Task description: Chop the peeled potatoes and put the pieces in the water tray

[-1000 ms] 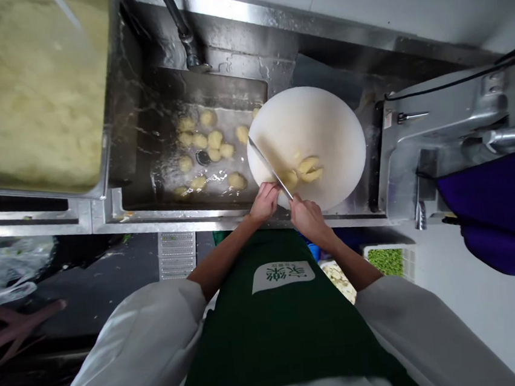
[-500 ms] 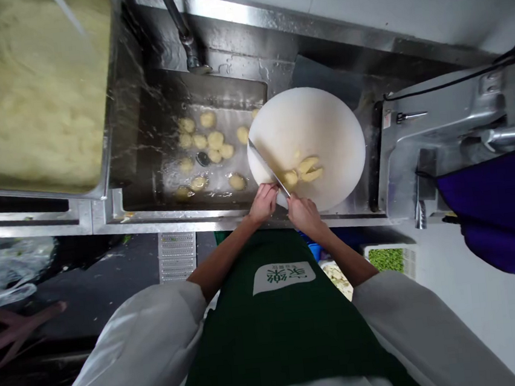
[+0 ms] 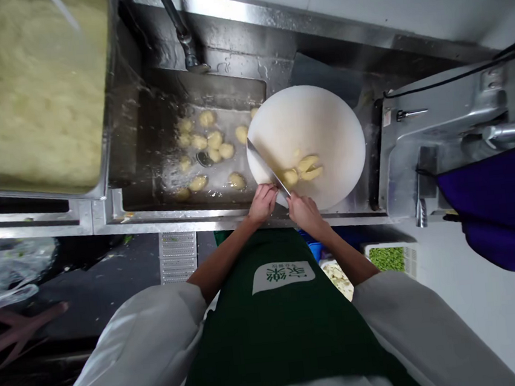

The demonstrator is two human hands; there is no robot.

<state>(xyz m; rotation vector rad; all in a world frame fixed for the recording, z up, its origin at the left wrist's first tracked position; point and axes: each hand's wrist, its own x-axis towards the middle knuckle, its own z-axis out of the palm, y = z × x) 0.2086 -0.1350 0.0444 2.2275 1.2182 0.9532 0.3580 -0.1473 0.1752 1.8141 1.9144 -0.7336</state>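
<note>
My right hand [image 3: 303, 210] is closed round the handle of a kitchen knife [image 3: 262, 160], whose blade slants up and left across the near-left side of a round white cutting board [image 3: 332, 119]. Left of the handle, my left hand [image 3: 263, 201] rests at the board's near edge with its fingers curled in beside the blade. What those fingers hold, if anything, is hidden. Just right of the blade lies a peeled potato piece [image 3: 290, 178], and several cut potato wedges [image 3: 310, 167] are next to it.
Left of the board, several peeled potatoes [image 3: 215, 140] lie in a wet steel sink [image 3: 157, 190] under a faucet [image 3: 191, 57]. A large steel tub [image 3: 105, 135] of pale pieces in liquid stands further left. A purple cloth [image 3: 500, 206] hangs at right. Below is a basket of green pieces [image 3: 386, 259].
Both hands, the knife and the potato pieces stay practically where they were. Water splashes in the sink look different, and the view has shifted very slightly.
</note>
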